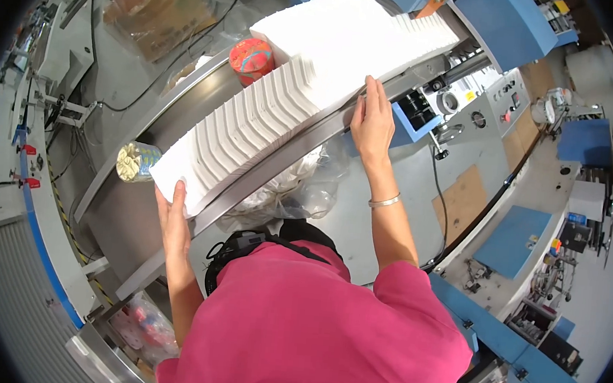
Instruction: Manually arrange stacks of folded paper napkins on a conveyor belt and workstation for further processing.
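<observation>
A long row of white paper sheets (240, 125), fanned in overlapping bundles, lies along a metal trough (280, 162) running from near left to far right. At its near left end, my left hand (174, 226) grips the sheets, thumb on the white face; its other fingers are partly hidden. My right hand (374, 125) lies against the right edge of the row by the metal rail, fingers stretched out and close together. Behind the row stands a red-orange patterned cylinder (252, 59) touching the sheets. Beside the near end is a can-like container with crumpled cream-coloured material on top (136, 162).
An orange piece (435, 1) stands at the far end of the row, next to a blue machine housing (503, 27). A control panel (504, 99) is at right. Clear plastic bags (314, 185) sit beneath the trough. Flattened cardboard (159, 11) lies on the floor at far left.
</observation>
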Demonstrator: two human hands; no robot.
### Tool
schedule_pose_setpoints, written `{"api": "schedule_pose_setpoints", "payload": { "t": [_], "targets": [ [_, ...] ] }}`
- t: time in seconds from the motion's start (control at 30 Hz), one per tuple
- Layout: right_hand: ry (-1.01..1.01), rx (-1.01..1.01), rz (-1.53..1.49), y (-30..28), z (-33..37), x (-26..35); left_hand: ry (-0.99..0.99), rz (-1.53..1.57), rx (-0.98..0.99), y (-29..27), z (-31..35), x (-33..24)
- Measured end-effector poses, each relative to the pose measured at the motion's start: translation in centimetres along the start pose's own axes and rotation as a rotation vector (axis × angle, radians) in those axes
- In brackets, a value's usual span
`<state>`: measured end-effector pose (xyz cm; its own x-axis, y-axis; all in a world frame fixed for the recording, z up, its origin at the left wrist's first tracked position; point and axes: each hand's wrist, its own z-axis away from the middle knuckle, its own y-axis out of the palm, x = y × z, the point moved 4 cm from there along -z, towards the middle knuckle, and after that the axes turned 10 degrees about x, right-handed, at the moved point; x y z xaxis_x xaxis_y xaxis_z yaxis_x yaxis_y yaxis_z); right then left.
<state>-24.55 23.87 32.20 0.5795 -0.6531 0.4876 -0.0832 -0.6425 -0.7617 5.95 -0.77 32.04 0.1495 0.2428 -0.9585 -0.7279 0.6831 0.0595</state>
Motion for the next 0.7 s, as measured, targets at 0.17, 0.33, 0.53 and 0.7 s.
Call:
{"api": "schedule_pose_setpoints", "payload": {
  "t": [0.17,0.33,0.53,0.7],
  "targets": [
    [-0.043,-0.014,0.104,0.1,0.0,0.3,0.014,0.011,-0.005,-0.1,0.0,0.2],
    [-0.030,-0.018,0.071,-0.4,-0.3,1.0,0.001,0.014,-0.018,0.2,0.2,-0.1],
    [-0.042,-0.050,0.076,-0.4,-0.2,1.0,0.005,0.017,-0.014,0.3,0.2,-0.1],
    [-0.069,-0.020,0.155,0.0,0.1,1.0,0.001,0.018,-0.026,0.1,0.3,0.1]
  ]
}}
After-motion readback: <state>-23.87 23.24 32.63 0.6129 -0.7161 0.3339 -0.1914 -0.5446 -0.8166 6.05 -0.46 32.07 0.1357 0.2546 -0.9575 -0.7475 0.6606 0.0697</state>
